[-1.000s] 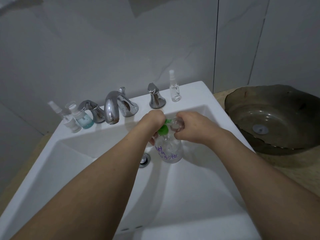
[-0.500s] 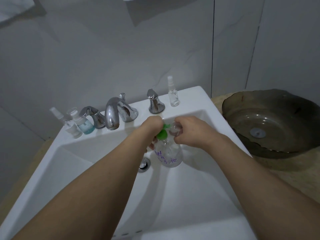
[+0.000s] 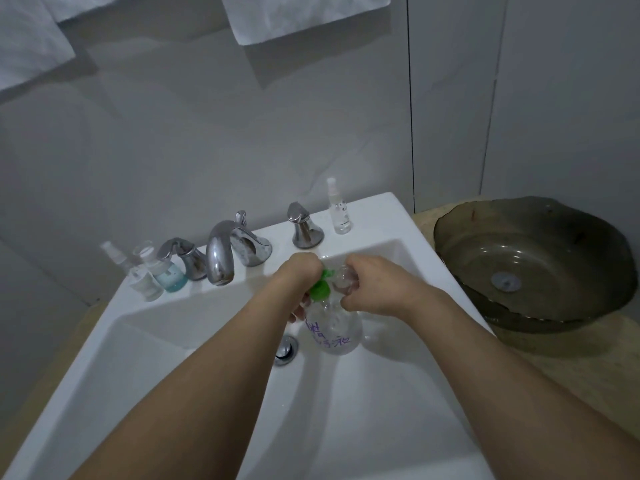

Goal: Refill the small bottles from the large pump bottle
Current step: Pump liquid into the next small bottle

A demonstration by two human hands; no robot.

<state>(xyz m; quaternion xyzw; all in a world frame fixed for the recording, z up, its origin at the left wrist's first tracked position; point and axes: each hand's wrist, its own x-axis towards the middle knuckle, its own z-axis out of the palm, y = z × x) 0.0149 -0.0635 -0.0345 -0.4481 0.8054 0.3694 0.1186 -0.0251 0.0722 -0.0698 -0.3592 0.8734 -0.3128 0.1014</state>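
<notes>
White sink point(image 3: 180, 382) fills the middle of the room view, set in a tan desk point(image 3: 568, 372); grey tiled wall behind, two white towels point(image 3: 301, 15) hanging at the top. Dark glass basin point(image 3: 540, 244) sits on the desk to the right of the sink, apart from it. Both forearms reach out over the sink bowl, hands meeting near its back wall. Pump bottle point(image 3: 334, 332), clear with purple writing on its side, stands in the bowl just right of the drain point(image 3: 286, 348); it looks upright, base on the bowl floor. Its green pump head point(image 3: 320, 289) shows between the two hands. Left hand point(image 3: 300, 271) comes down over the pump head from the left, fingers curled, its grip closed on the pump; fingertips show lower down beside the bottle neck. Right hand point(image 3: 372, 282) holds a small clear bottle point(image 3: 343, 280) at the pump's spout, fingers wrapped round it; whether spout and bottle mouth touch cannot be told. Chrome tap point(image 3: 223, 254) on the back ledge, a handle point(image 3: 183, 256) left of it and another point(image 3: 303, 225) right. Left end of the ledge: three small bottles close together, one with blue liquid point(image 3: 168, 273), one clear point(image 3: 145, 284), one thin sprayer point(image 3: 114, 252) behind. Right end: a lone clear spray bottle point(image 3: 338, 209), upright, just beside the right handle.
</notes>
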